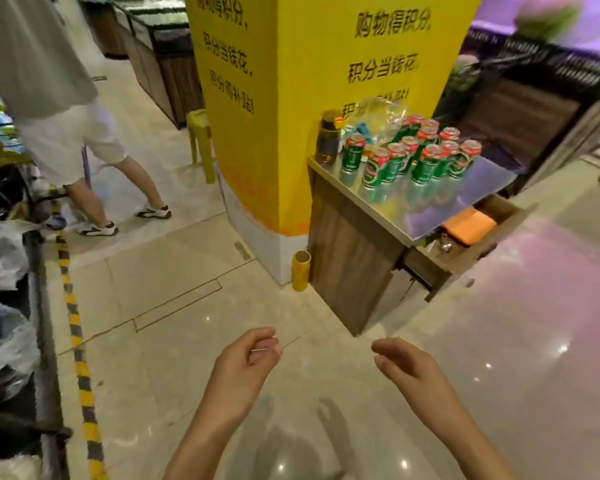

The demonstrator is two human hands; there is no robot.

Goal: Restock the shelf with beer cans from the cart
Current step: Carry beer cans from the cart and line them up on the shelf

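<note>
Several green beer cans (pixel 409 154) with red tops stand in a cluster on the shiny metal top of a wooden counter (pixel 440 206) beside a yellow pillar. My left hand (pixel 246 362) hovers low over the floor, fingers loosely curled, holding nothing. My right hand (pixel 406 365) hangs beside it, fingers relaxed and empty. Both hands are well short of the cans. No cart shows clearly in this view.
A dark bottle (pixel 328 140) and crumpled plastic wrap (pixel 378 112) sit behind the cans. A drawer (pixel 465 233) is pulled out of the counter. A yellow tube (pixel 300 270) stands on the floor. A person (pixel 66 133) walks at left near a yellow stool (pixel 201 143).
</note>
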